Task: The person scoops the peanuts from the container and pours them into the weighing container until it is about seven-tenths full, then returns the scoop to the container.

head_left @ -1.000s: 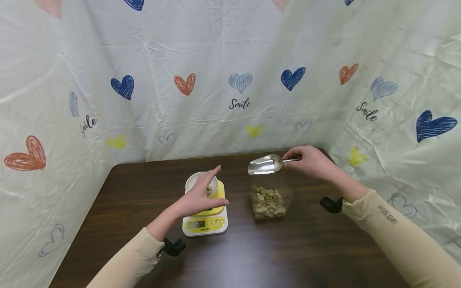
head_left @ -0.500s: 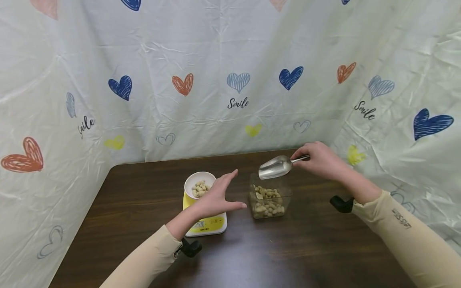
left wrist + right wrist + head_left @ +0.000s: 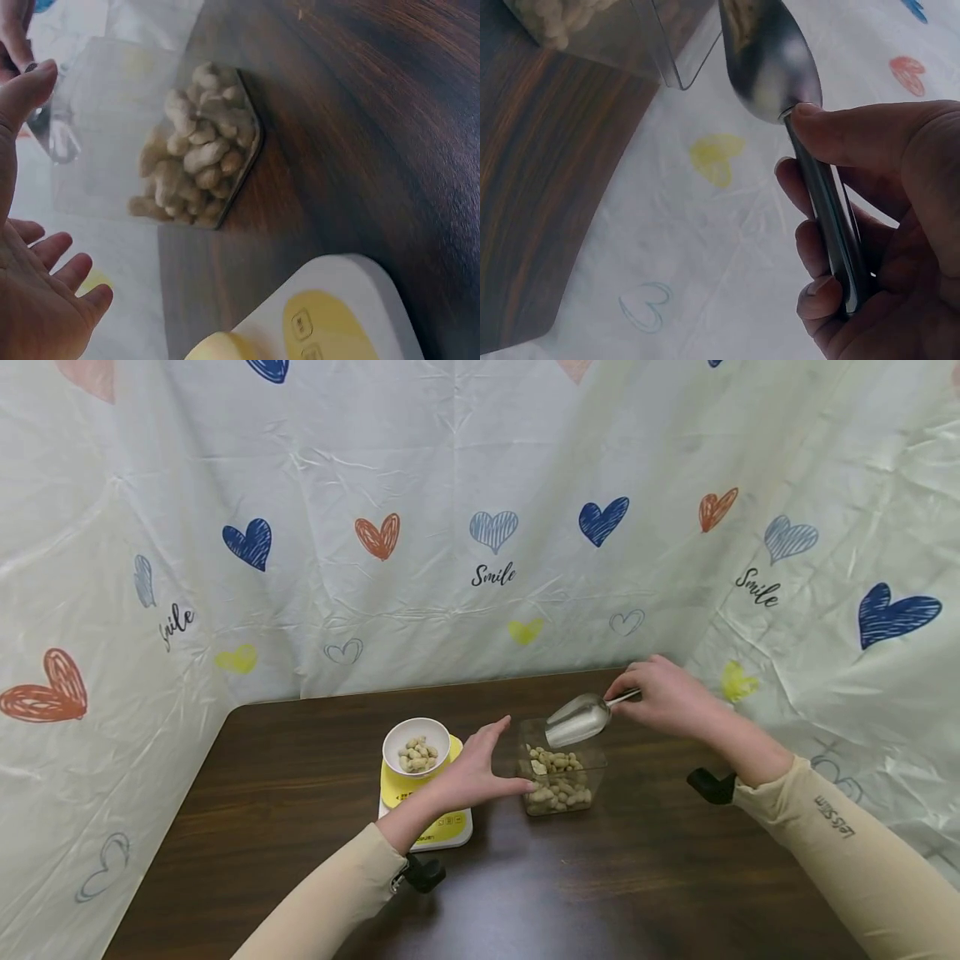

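Observation:
My right hand (image 3: pixel 663 695) grips the handle of a shiny metal scoop (image 3: pixel 579 720), its bowl tipped down to the left over a clear plastic container (image 3: pixel 600 767). Peanuts (image 3: pixel 199 150) in their shells fill the lower part of that container. Thumb and fingers wrap the scoop's handle (image 3: pixel 826 217) in the right wrist view. My left hand (image 3: pixel 472 774) is spread, thumb apart from the fingers, at the container's left side and holds nothing. Behind its wrist, a white bowl (image 3: pixel 396 745) with some peanuts sits on a yellow and white kitchen scale (image 3: pixel 459 832), whose display is hidden by the arm.
A dark wooden table (image 3: pixel 285 827) bears everything. White cloth (image 3: pixel 420 460) printed with hearts hangs along its back and sides. The scale stands just left of the container, with a gap of bare wood between them.
My left hand has moved right, from over the scale to the container, uncovering the bowl. The scoop has shifted slightly right and tilted lower towards the container.

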{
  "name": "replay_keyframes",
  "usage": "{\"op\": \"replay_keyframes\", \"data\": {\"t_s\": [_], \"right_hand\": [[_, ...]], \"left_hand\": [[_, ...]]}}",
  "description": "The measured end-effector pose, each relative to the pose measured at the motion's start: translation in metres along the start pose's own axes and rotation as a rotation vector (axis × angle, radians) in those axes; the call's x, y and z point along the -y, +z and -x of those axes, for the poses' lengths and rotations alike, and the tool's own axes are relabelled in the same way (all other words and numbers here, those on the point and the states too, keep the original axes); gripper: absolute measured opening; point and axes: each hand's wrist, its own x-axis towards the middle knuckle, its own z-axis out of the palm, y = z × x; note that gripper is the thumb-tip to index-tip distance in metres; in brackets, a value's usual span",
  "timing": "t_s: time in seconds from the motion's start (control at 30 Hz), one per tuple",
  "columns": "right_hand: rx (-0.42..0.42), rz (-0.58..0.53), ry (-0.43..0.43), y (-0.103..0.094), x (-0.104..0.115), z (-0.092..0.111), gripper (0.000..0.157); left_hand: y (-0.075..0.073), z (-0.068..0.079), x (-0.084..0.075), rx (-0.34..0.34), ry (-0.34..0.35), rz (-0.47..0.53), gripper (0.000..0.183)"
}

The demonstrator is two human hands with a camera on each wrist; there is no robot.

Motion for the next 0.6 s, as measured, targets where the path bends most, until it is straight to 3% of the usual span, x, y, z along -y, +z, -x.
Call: {"op": "replay_keyframes", "data": {"t_s": [0.6], "right_hand": [[0.002, 0.106, -0.096, 0.015, 0.011, -0.008, 0.012]], "left_hand": [[0.024, -0.018, 0.005, 0.007, -0.054, 0.059, 0.114]]}}
